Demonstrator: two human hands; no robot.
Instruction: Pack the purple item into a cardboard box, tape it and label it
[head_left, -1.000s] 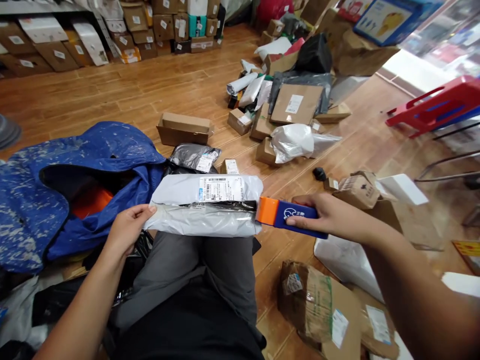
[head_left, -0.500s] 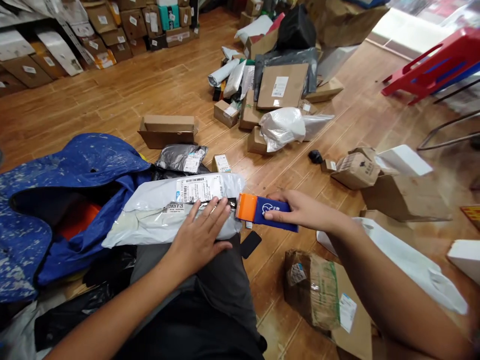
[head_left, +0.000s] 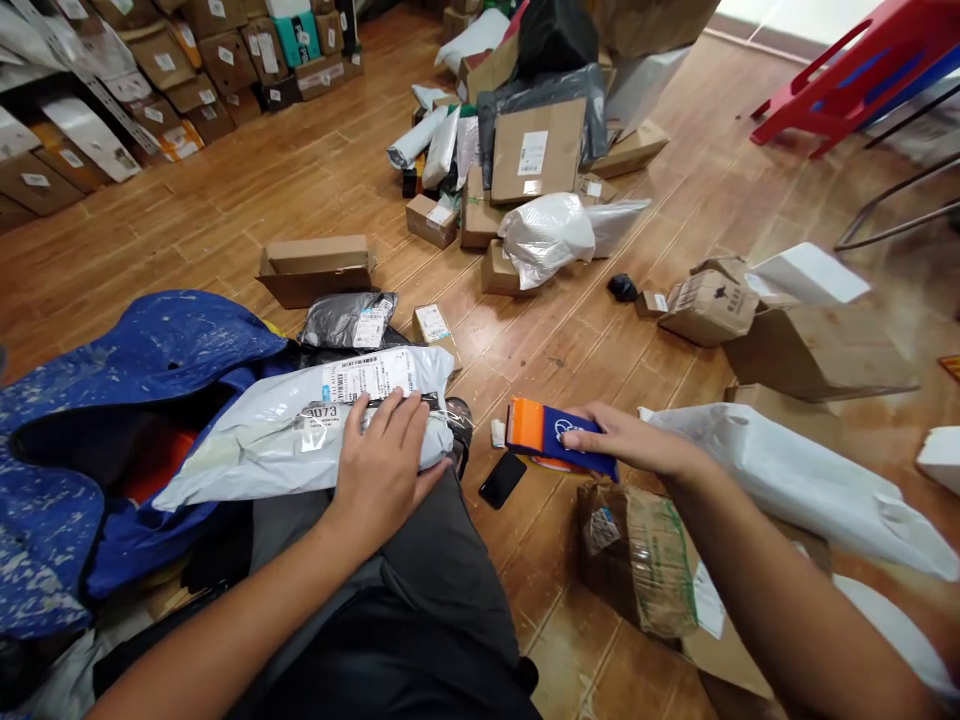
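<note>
A white plastic mailer (head_left: pixel 255 440) with printed labels and the number 0073 lies across my lap. My left hand (head_left: pixel 382 450) rests on its right part, fingers stretched out over the plastic. Off to the right, my right hand (head_left: pixel 619 435) is closed around a flat dark-blue device with an orange end (head_left: pixel 526 427), held in the air apart from the mailer. Its exact kind is not clear. Below it, a black phone (head_left: pixel 502 480) lies on the floor.
A blue, paint-speckled bag (head_left: pixel 150 340) gapes at the left. Beyond my knees lie a grey mailer (head_left: pixel 349 320) and a small carton (head_left: pixel 435 330). Parcels (head_left: pixel 538 150) pile up ahead. A taped box (head_left: pixel 637 560) and a long white parcel (head_left: pixel 795 480) are at right, near a red stool (head_left: pixel 832 75).
My right hand has drawn the blue-and-orange device away from the mailer, to the right. The mailer and my left hand have shifted left in view, as the camera's view also moved.
</note>
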